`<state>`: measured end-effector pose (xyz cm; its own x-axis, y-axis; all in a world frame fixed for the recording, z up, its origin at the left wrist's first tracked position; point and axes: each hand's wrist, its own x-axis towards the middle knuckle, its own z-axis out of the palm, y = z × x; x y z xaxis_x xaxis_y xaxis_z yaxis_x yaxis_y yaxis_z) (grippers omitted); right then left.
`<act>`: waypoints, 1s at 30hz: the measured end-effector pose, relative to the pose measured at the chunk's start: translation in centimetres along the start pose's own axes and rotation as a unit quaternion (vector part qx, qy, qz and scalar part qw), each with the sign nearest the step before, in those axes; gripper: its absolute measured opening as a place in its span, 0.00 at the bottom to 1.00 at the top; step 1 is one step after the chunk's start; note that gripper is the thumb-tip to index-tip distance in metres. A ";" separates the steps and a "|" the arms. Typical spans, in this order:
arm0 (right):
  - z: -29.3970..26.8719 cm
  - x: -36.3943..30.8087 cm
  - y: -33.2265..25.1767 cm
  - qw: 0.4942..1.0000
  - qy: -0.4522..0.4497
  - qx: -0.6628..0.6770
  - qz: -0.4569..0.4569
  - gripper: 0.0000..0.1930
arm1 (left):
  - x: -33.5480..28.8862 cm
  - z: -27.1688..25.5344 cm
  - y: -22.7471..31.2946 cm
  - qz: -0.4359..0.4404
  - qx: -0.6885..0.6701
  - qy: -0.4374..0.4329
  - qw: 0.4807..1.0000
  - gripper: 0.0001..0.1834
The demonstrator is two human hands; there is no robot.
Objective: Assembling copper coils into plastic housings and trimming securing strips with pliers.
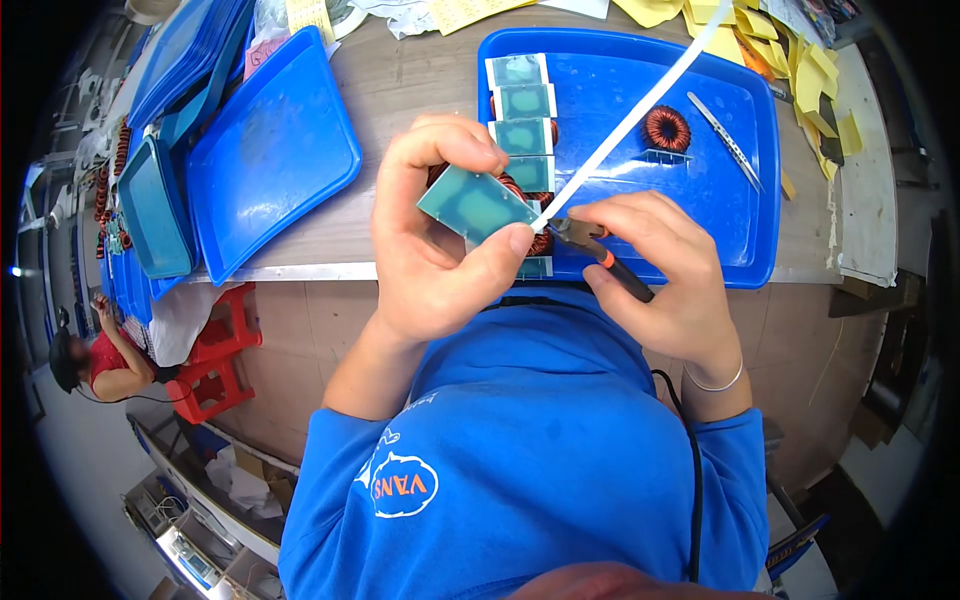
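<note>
My left hand (425,250) grips a copper-wound coil with a green rectangular board (475,203) on it, tilted toward me. From the coil a long white cable tie (640,105) runs up to the far right, its lower end by my left thumb. In my right hand (665,260) is a pair of cutting pliers (628,277) with black and orange handles. Their jaws are at the lower end of the tie; whether they touch it I cannot tell. Behind my hands, several similar coils with green boards (524,102) stand in a column, partly hidden.
A blue tray (620,85) holds the column, a separate coil (652,129) and silver tweezers (727,140). Left of it lies another blue tray (275,150) beside stacked trays. Yellow papers (815,75) clutter the far right. A person (115,360) sits at left near red stools (215,380).
</note>
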<state>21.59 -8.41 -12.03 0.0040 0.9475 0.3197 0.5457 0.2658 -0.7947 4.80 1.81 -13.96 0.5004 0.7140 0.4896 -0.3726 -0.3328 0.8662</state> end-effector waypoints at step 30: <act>-0.5 -0.1 -0.5 0.999 -0.023 -0.014 0.027 0.17 | 0.5 0.4 1.7 -0.113 0.058 -0.059 0.990 0.06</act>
<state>21.78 -8.72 -11.40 -0.0043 0.9677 0.2520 0.5685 0.2097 -0.7955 4.76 1.34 -12.15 0.6509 0.7041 0.2840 -0.1513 -0.2463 0.9573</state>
